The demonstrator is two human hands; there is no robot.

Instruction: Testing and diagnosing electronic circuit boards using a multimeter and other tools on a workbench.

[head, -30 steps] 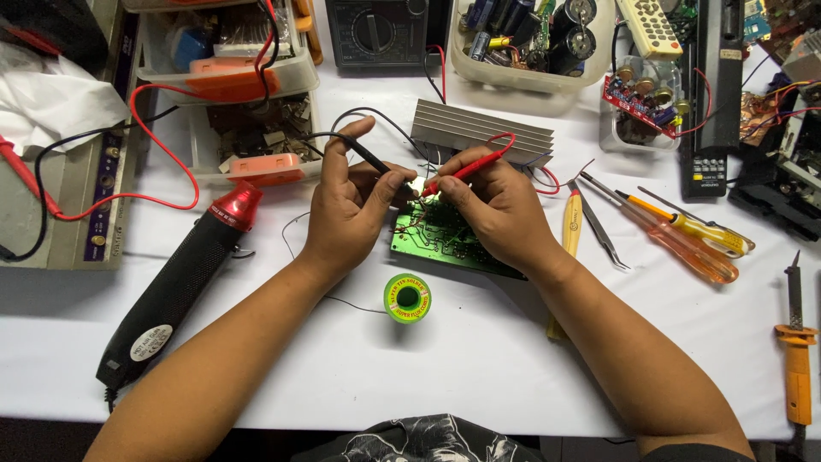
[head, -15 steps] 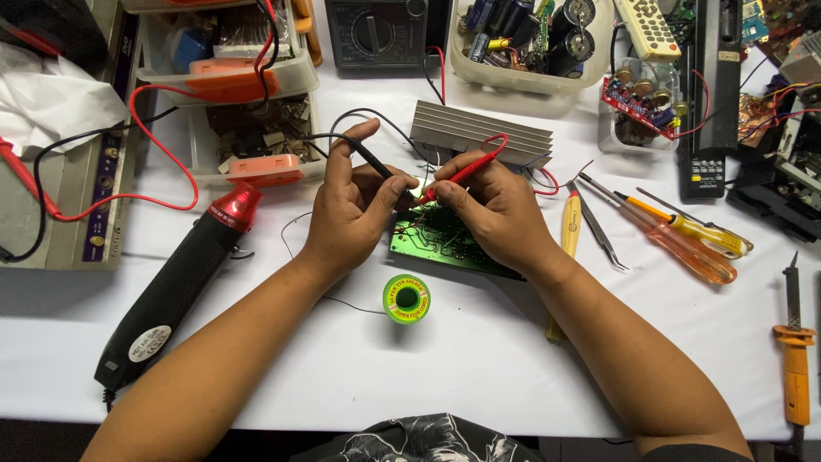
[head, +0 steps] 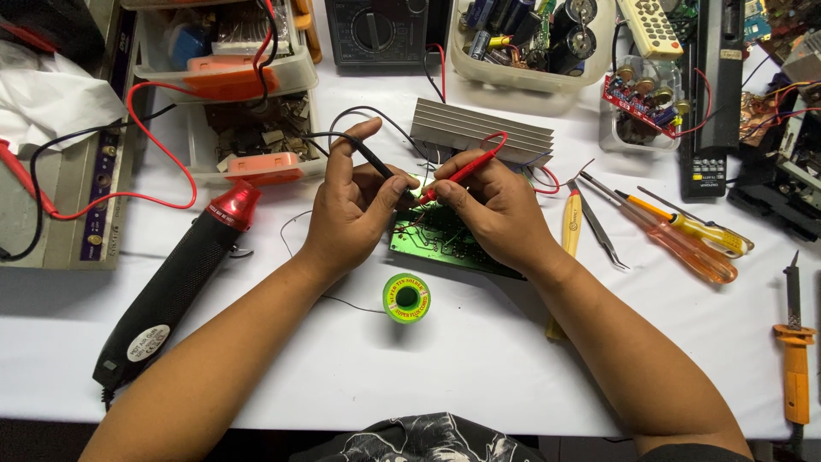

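Little has moved since the earlier frame: both hands stay put, probes still on the board. From my remote seat I see a white table (head: 479, 359), then a heat gun (head: 175, 287) at eight o'clock. At centre, the green board (head: 445, 244). My left hand (head: 355, 214) pinches the black probe (head: 376, 162); my right hand (head: 496, 210) pinches the red probe (head: 466, 169). A solder spool (head: 407, 298) lies at six o'clock.

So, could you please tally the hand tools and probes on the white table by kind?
Test probes: 2, black in the left hand, red in the right hand
Screwdrivers: 2
Tweezers: 1
Heat gun: 1
Soldering iron: 1
Solder spool: 1
Total: 8
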